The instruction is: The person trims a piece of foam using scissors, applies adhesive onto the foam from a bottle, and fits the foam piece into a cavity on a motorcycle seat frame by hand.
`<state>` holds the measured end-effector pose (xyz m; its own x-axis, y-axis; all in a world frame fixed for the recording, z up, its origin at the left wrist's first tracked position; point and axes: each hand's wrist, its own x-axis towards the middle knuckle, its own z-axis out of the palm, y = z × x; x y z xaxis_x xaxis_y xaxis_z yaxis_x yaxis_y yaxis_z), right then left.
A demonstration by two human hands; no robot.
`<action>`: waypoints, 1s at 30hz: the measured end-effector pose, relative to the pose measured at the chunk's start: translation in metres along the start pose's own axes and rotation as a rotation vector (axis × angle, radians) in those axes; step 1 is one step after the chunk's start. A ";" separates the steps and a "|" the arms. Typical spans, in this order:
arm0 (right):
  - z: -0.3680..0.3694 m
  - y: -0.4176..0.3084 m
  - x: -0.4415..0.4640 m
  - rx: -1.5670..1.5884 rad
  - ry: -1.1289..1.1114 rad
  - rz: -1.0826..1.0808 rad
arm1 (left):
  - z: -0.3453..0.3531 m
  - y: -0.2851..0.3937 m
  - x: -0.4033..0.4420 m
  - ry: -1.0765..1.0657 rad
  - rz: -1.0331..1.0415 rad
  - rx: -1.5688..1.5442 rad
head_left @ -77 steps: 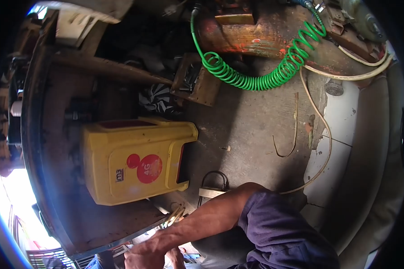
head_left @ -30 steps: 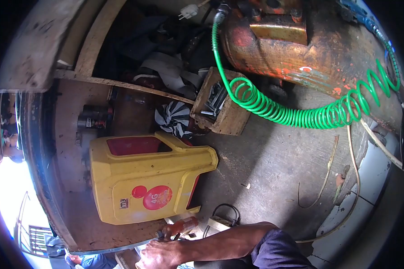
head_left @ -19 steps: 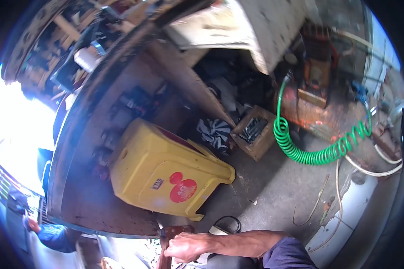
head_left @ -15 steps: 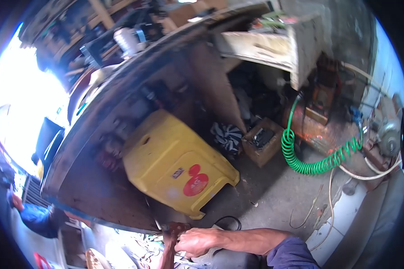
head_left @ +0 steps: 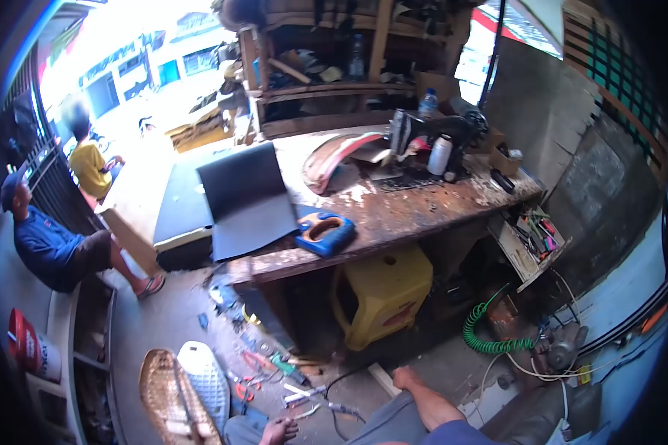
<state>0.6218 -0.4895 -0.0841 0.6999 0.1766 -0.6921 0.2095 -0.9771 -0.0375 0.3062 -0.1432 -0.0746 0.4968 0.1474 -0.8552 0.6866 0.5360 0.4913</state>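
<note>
My right hand (head_left: 404,377) is closed at the bottom centre, its fingers against a pale flat strip (head_left: 383,379) that looks like wood. Palm up, my left hand (head_left: 280,431) is at the lower edge with fingers loosely curled and apart, nothing visible in it. On the floor beside it lie red-handled scissors (head_left: 248,389), pale tool handles (head_left: 301,395) and a green-handled tool (head_left: 285,366). Two shoe-sole shapes, one tan (head_left: 158,389) and one white (head_left: 202,382), lie left of my left hand.
Ahead stands a wooden workbench (head_left: 423,211) with a sewing machine (head_left: 423,137), black sheet (head_left: 249,196) and blue-handled tool (head_left: 325,233). A yellow stool (head_left: 386,293) is beneath. A green coiled hose (head_left: 490,340) hangs right. A person in blue (head_left: 44,245) sits left.
My view has lifted from under the bench to its top and the street. My hands, together before, are now apart; the pale strip shows at my right hand.
</note>
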 end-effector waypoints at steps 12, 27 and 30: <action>-0.135 -0.181 -0.340 0.929 -0.339 0.009 | -0.103 0.508 -0.668 0.648 2.248 0.391; -0.251 -0.192 -0.293 0.402 -0.252 0.072 | 0.014 0.561 -0.584 0.454 2.385 0.258; -0.317 -0.260 -0.268 0.224 -0.164 -0.398 | 0.003 0.592 -0.580 0.549 2.448 0.264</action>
<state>0.5966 -0.2453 0.3395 0.4741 0.5387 -0.6965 0.2747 -0.8420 -0.4642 0.4257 0.0859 0.7131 0.0513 0.1584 0.9860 -0.5237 -0.8365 0.1616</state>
